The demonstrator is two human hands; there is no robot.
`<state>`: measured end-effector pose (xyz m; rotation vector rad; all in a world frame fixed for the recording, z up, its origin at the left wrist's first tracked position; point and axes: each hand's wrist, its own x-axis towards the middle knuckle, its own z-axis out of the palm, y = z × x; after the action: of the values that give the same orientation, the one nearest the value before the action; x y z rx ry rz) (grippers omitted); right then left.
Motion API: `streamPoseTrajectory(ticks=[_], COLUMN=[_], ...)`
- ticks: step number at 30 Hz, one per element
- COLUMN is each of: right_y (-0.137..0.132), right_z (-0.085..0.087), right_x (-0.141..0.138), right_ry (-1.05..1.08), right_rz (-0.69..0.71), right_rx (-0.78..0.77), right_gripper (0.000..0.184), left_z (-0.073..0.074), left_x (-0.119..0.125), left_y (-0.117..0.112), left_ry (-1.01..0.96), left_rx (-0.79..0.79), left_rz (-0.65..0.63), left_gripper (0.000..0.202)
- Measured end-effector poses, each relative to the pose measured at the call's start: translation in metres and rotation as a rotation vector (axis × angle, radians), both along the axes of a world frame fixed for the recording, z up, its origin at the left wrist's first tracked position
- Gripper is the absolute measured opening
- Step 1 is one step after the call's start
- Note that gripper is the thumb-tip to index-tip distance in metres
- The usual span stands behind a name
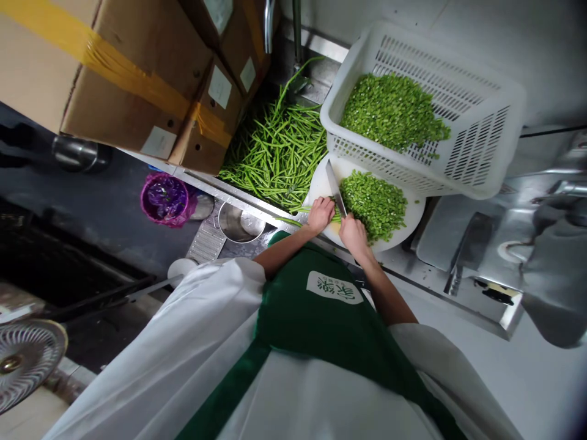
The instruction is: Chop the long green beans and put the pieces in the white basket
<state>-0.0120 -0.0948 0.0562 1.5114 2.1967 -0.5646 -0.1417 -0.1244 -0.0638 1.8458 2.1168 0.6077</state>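
Note:
My right hand [354,234] is closed round the handle of a kitchen knife [336,187], whose blade points away from me over a round white cutting board [415,221]. Left of the blade, my left hand [321,213] presses a small bunch of long green beans [301,209] to the board, fingers bent close to the knife. A pile of chopped beans [373,205] covers the board right of the blade. Uncut long beans [279,156] lie heaped on the metal counter to the left.
Behind the board stands a white slotted basket [477,116] with more chopped beans inside. Taped cardboard boxes [137,85] are stacked at the left. On the right a cleaver [474,238] lies near a grey board. Below the counter are a steel pot [238,223] and a purple-lined bucket [166,198].

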Motion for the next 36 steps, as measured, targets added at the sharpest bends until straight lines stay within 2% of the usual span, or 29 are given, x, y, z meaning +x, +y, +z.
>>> streamPoseTrajectory(ticks=[3,6,9,11,16,20,24,28,32,36], right_y=[0.011,0.017,0.009,-0.001,-0.015,-0.008,-0.002,-0.009,-0.008,0.001], right_z=[-0.002,0.002,0.011,0.017,0.017,0.008,0.011,0.015,0.006,-0.003], right_x=[0.005,0.021,0.029,0.028,0.011,-0.001,0.001,0.001,-0.007,0.003], right_ry=[0.016,0.012,-0.004,-0.009,-0.041,-0.025,-0.013,-0.016,0.001,0.01], right_rz=[0.007,0.007,0.002,0.003,0.008,-0.013,-0.001,0.008,-0.006,-0.021], right_rx=[-0.014,-0.016,0.012,0.023,-0.003,0.02,0.003,-0.003,-0.008,-0.017], right_gripper=[0.036,0.035,0.034,0.035,0.035,0.037,0.035,0.035,0.036,0.036], left_z=[0.002,0.011,0.022,0.024,0.005,-0.008,-0.009,-0.006,-0.003,-0.001], left_x=[0.002,0.005,0.003,-0.002,-0.012,-0.013,-0.011,-0.009,-0.009,-0.009], left_y=[0.005,0.007,-0.003,-0.014,-0.026,-0.022,-0.022,-0.022,-0.023,-0.021], left_ry=[0.026,0.005,-0.061,-0.085,-0.102,-0.085,-0.056,-0.059,-0.089,-0.175], left_rx=[-0.003,0.0,0.062,0.1,0.067,0.029,0.019,0.012,0.004,0.073], left_rz=[0.022,0.049,0.151,0.156,-0.035,-0.091,-0.087,-0.08,-0.06,0.016], left_gripper=[0.025,0.025,0.029,0.031,0.027,0.028,0.03,0.032,0.032,0.028])
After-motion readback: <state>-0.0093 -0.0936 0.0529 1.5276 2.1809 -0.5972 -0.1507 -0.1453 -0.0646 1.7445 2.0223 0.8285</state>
